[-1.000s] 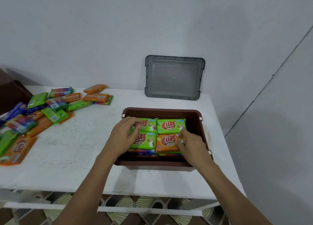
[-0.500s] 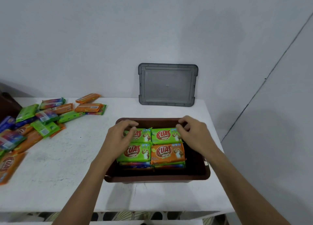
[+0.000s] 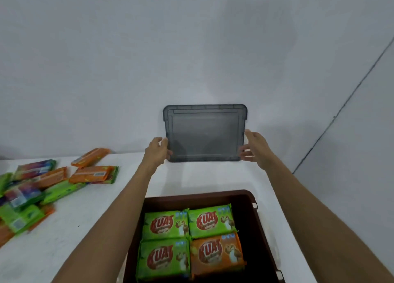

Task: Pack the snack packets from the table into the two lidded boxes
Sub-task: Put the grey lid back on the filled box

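The brown rectangular plastic box (image 3: 263,229) looks full, with green and orange foil snack packets (image 3: 166,225) flat across its top layer. The left hand (image 3: 156,152) has its grip pinched on the left edge of the grey translucent plastic lid (image 3: 204,135), which leans against the wall. The right hand (image 3: 255,148) is spread wide beside the lid's right edge. Many loose packets (image 3: 91,174) lie on the white tabletop (image 3: 89,229), so roughly half the packing seems left.

Grey lid (image 3: 205,133), brown box (image 3: 259,229), green and orange packets (image 3: 187,240)
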Available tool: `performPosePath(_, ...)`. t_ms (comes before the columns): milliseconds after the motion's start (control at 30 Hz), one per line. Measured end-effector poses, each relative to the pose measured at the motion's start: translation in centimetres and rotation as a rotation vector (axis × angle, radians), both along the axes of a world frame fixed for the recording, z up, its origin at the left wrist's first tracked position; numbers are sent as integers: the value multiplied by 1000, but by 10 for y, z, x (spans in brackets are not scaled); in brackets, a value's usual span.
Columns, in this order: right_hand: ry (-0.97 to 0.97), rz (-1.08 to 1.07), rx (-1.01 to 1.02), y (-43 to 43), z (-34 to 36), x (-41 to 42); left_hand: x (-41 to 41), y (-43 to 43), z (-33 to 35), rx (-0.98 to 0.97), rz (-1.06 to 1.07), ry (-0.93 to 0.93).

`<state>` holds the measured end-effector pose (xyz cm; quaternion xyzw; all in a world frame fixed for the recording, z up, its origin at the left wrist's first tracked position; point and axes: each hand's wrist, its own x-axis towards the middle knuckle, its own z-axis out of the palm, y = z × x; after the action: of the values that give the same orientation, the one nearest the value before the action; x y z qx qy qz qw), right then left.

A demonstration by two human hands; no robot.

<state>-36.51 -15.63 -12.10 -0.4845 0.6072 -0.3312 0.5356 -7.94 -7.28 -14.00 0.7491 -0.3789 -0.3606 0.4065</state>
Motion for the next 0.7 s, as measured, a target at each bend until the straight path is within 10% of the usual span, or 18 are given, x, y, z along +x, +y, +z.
performPosePath(267, -128, -50, 219, -39, -8, 10, 8, -42, -4, 150, 35, 366)
performPosePath(700, -527, 46, 189, 29, -1, -30, 29, 55, 26, -135, 25, 583)
